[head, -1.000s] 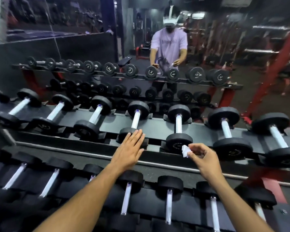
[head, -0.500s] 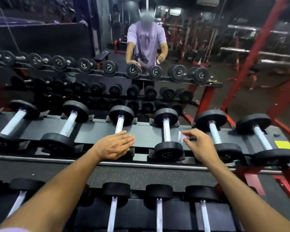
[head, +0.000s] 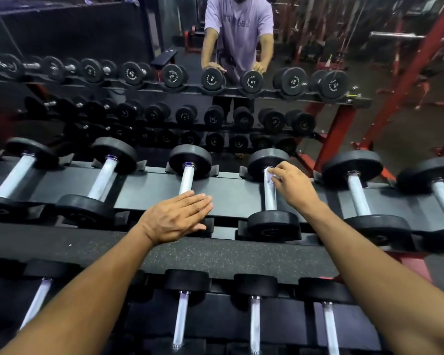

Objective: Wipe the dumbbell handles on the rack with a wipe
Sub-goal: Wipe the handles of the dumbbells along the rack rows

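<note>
Black dumbbells with silver handles lie in a row on the upper shelf of the rack point(head: 231, 190). My right hand point(head: 294, 187) pinches a small white wipe point(head: 269, 172) and presses it on the far end of one dumbbell handle point(head: 270, 198), close to its far head. My left hand point(head: 176, 217) lies flat, fingers together, on the near head of the neighbouring dumbbell to the left; that dumbbell's handle point(head: 187, 179) shows above the fingers. A lower shelf holds more dumbbells point(head: 253, 319) near my forearms.
A mirror behind the rack reflects the rows of dumbbells point(head: 210, 79) and a person in a lilac T-shirt point(head: 239, 26). A red steel frame point(head: 410, 70) rises at the right. A speckled rubber strip point(head: 215, 257) separates the two shelves.
My right hand has moved forward from the near dumbbell head onto the handle and set the wipe on it. My left hand has slid forward onto the neighbouring dumbbell's head. The view has moved closer.
</note>
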